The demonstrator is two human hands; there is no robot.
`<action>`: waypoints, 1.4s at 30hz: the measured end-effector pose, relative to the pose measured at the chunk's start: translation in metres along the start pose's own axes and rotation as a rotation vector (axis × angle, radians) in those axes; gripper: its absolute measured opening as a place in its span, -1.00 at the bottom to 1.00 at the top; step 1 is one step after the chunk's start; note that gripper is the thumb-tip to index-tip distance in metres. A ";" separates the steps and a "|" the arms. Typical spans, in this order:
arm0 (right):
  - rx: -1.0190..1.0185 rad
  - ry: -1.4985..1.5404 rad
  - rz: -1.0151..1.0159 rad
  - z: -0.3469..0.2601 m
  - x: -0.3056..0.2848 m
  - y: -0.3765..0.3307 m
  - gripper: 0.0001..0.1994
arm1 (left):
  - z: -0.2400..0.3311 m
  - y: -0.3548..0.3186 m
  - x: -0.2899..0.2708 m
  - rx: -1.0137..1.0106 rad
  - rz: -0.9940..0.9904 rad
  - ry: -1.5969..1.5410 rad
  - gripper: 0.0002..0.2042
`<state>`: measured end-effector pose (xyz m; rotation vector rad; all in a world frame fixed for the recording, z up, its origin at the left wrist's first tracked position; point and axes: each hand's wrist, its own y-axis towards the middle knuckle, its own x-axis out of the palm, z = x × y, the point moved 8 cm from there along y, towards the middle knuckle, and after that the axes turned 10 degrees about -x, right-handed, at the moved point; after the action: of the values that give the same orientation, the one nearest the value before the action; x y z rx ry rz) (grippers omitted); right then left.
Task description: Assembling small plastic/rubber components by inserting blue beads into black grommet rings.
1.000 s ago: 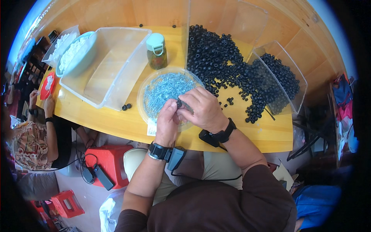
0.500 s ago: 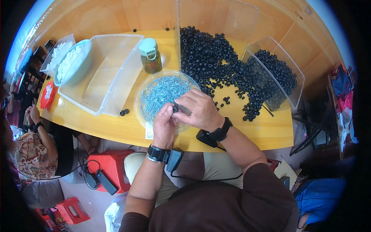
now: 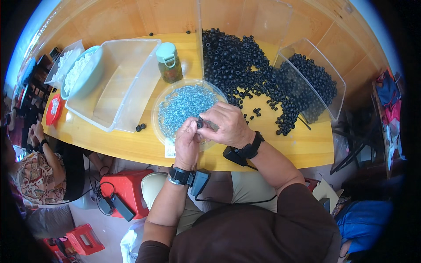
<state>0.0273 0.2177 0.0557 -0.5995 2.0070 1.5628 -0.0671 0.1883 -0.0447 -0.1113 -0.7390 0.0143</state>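
Note:
A small black ring-shaped piece [image 3: 200, 123] is pinched between the fingertips of my left hand [image 3: 187, 142]. From the other side, the closed fingers of my right hand [image 3: 228, 125] meet the same piece; whether they also hold something tiny is hidden. Both hands are over the near edge of a round clear tray [image 3: 155, 115], which is filled with small shiny blue pieces [image 3: 186, 105]. Right of the tray, a big heap of similar black pieces [image 3: 234, 57] spreads across the yellow table [image 3: 245, 154].
A clear bin [image 3: 335, 105] on its side holds more black pieces. To the left stand an empty-looking clear bin [image 3: 127, 96], a lidded jar [image 3: 169, 63], a bowl of white pieces [image 3: 94, 72] and a red dish [image 3: 51, 115]. Another person [image 3: 41, 175] sits at far left.
My hands stay together at the black piece, with only slight finger movement. The view has shifted very slightly.

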 end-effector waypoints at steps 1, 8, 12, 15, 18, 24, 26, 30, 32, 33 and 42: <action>0.003 -0.002 -0.002 0.000 0.001 0.000 -0.72 | -0.001 0.000 -0.001 0.014 0.010 -0.023 -0.77; -0.027 -0.008 0.045 -0.004 -0.002 -0.001 -0.71 | 0.004 -0.001 -0.001 0.081 0.005 0.106 -0.75; -0.033 0.004 0.042 -0.003 -0.001 0.000 -0.72 | 0.005 -0.001 -0.002 0.070 0.026 0.116 -0.75; -0.018 0.002 0.068 -0.002 -0.002 0.001 -0.79 | 0.005 -0.001 -0.003 0.071 0.029 0.110 -0.76; -0.029 -0.007 0.071 -0.003 -0.001 0.002 -0.80 | 0.002 0.000 -0.007 0.044 0.040 0.108 -0.76; 0.010 0.042 0.046 0.000 -0.002 0.002 -0.83 | -0.004 0.000 -0.010 0.024 0.090 0.126 -0.76; 0.018 0.066 0.030 0.002 -0.001 0.001 -0.83 | -0.003 -0.001 -0.007 0.049 0.092 0.133 -0.76; 0.039 0.092 -0.006 0.005 0.002 -0.001 -0.85 | -0.001 -0.002 -0.002 0.070 0.156 0.100 -0.76; 0.036 0.083 -0.004 0.004 0.003 0.000 -0.86 | -0.003 -0.001 -0.003 0.052 0.143 0.090 -0.75; 0.032 0.074 -0.002 0.003 0.003 0.000 -0.87 | -0.002 -0.001 -0.002 0.052 0.142 0.090 -0.75; 0.000 0.006 -0.117 0.003 0.010 -0.001 -0.87 | -0.005 0.000 -0.009 -0.010 0.223 0.260 -0.74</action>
<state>0.0207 0.2206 0.0484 -0.7092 1.9396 1.4933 -0.0703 0.1870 -0.0539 -0.2004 -0.4646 0.2053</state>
